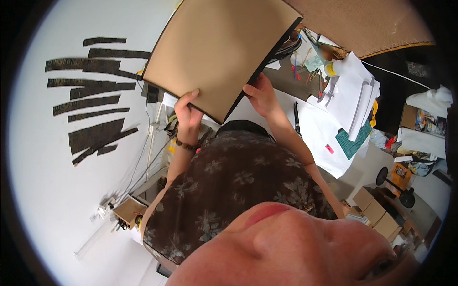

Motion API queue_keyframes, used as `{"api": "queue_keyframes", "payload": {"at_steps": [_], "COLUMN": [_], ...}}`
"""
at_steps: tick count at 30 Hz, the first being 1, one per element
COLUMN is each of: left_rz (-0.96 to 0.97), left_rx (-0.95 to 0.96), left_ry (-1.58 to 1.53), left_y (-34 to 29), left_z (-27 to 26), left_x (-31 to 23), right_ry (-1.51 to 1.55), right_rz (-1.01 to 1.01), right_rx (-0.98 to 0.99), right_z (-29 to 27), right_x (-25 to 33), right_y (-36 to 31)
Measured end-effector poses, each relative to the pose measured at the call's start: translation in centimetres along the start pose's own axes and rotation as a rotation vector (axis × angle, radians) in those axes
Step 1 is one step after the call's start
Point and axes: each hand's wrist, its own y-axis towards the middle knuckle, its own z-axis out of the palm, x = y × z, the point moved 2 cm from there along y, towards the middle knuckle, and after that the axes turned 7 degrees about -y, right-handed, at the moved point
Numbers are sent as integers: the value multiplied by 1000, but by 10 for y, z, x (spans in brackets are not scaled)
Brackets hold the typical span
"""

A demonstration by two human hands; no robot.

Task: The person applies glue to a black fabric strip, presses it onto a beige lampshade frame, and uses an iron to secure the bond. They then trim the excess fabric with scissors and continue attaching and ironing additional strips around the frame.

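Note:
A large tan panel [210, 57] with dark edges is held up in front of me, its face tilted toward the view. At its lower left edge my left hand [189, 110] is closed, the thumb lying on the tan face and the fingers out of sight behind. My right hand [262, 97] grips the dark right edge near the lower corner, thumb in front. What backs the panel is hidden, and I cannot tell what it is made of.
Several black strips [102, 95] stick to the white wall at left. To the right, white paper sheets [317, 126], a green cutting mat [353, 143] and a small pink object [329, 149] lie together. A brown sheet [367, 24] spans the upper right. Cardboard boxes [377, 209] stand lower right.

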Motion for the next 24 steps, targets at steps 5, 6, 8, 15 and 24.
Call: {"api": "queue_keyframes", "payload": {"at_steps": [5, 6, 8, 15, 24], "left_rz": [-57, -75, -64, -139, -271], "left_rx": [-109, -91, -75, 22, 212], "left_ry": [44, 36, 68, 69, -124], "left_y": [-6, -8, -11, -9, 14], "left_z": [5, 13, 20, 7, -3], "left_x": [-2, -4, -3, -11, -17], "right_ry": [-25, -6, 19, 66, 111], "right_rz": [-35, -30, -37, -101, -151], "right_rx": [5, -9, -49, -43, -352], "right_z": [-5, -4, -6, 1, 15], "right_x": [4, 4, 8, 22, 53], "right_y": [-15, -17, -20, -17, 0]}}
